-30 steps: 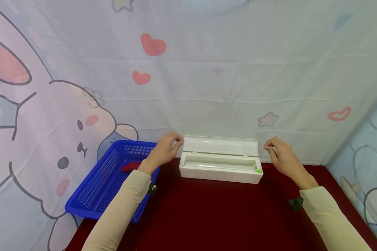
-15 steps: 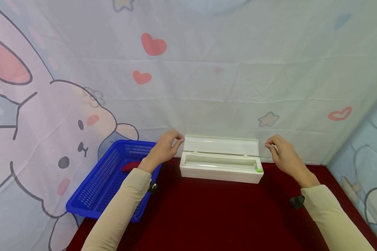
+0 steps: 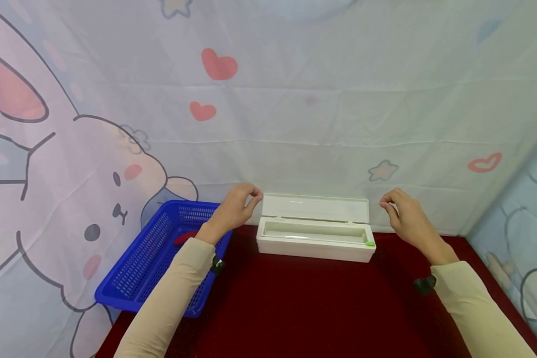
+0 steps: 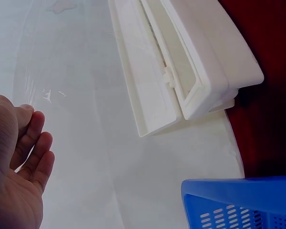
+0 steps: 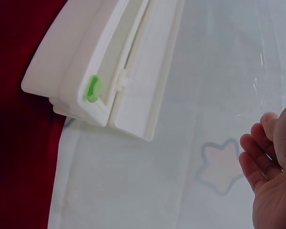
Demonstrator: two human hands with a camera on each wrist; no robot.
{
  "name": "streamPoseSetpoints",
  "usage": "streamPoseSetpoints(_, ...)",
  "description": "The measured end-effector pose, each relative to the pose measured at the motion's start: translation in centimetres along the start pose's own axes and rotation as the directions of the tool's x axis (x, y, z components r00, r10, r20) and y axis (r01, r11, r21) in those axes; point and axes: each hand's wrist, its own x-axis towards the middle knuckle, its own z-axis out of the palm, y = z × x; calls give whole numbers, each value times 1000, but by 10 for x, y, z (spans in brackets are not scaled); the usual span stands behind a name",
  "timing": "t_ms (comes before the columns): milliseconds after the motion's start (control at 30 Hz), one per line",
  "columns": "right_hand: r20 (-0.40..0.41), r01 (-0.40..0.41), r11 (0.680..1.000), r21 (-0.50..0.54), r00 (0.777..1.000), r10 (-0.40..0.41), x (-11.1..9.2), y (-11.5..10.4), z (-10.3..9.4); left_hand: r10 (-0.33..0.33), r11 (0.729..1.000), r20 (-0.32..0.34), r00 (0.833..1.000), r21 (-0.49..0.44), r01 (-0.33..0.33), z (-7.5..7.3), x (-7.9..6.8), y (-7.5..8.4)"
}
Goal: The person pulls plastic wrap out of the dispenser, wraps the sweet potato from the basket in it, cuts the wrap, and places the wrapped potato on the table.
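Note:
My left hand (image 3: 233, 211) pinches clear plastic wrap (image 4: 30, 90) between thumb and forefinger, and its creases gather at the fingertips. At the other end, my right hand (image 3: 409, 221) pinches the same kind of clear film (image 5: 260, 93). Between and slightly below the hands stands a white cling film dispenser (image 3: 313, 249), its lid (image 3: 315, 209) tipped back against the backdrop. A green slide cutter (image 3: 370, 243) sits at the right end of its front edge. Both hands are raised beside the lid's ends, apart from it. In the head view the film itself is hardly visible.
A blue perforated basket (image 3: 116, 298) stands at the left under my left forearm, with a red object (image 3: 184, 237) partly hidden inside. A dark red cloth (image 3: 313, 308) covers the table. A printed fabric backdrop (image 3: 304, 124) rises right behind the dispenser.
Both hands have risen slightly, and the right hand has shifted a little to the right. Their pinches look the same. The dispenser and basket have stayed in place.

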Motion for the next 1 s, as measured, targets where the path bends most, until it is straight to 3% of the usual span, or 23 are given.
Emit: streamPoseSetpoints(1000,2,-1,1000,0,1000,1,12,4,-10,61,998,-41,997,-7,-61,-6,13,1)
